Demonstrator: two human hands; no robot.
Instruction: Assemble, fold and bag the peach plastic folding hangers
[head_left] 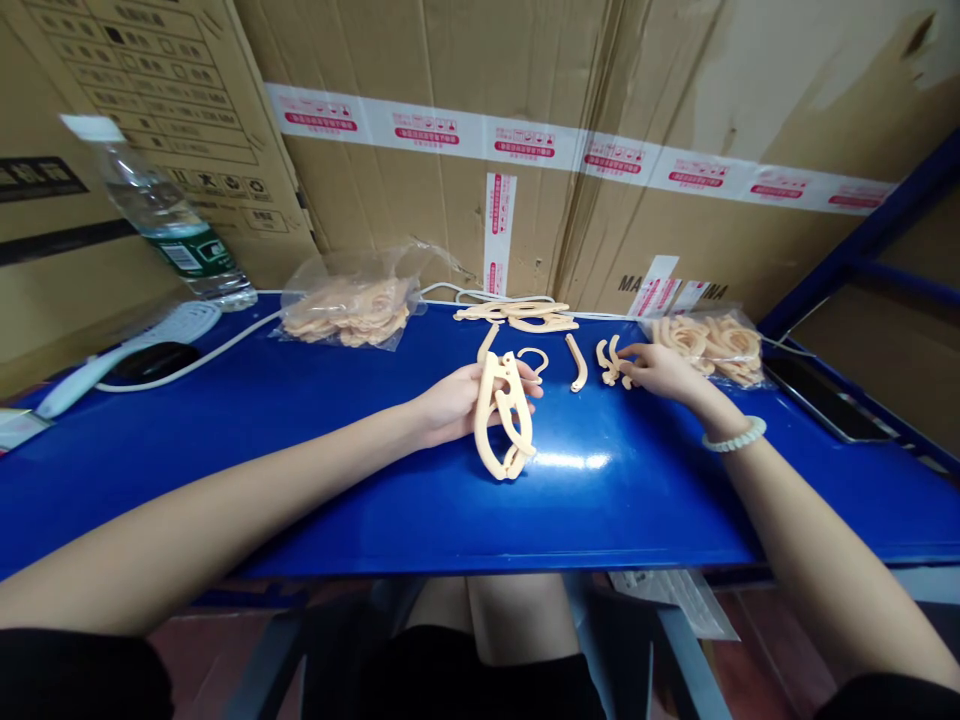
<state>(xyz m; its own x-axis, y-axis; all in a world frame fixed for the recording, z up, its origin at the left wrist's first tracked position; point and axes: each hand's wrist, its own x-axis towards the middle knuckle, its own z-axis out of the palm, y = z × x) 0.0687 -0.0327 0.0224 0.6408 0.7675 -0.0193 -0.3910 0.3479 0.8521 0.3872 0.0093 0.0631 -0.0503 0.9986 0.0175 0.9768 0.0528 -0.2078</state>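
My left hand [457, 400] is closed around a cream plastic folding hanger [484, 440], held upright above the blue table with its arms folded downward. Behind these fingers lies a loose cream hook [534, 362]. At the right, my right hand [660, 370] has its fingertips pinched at the edge of a small pile of curved cream plastic pieces [609, 362]. Between the two hands rests a single curved strip [576, 362]. Another slim cream piece [487, 342] shows just behind the held hanger.
Several folded hangers [525, 314] lie at the table's back. Clear bags of cream parts stand left [349, 310] and right [709, 345]. A water bottle [165, 220], a white-handled object [127, 355] and a phone [825, 400] sit at the sides. Cardboard boxes [420, 200] wall the back.
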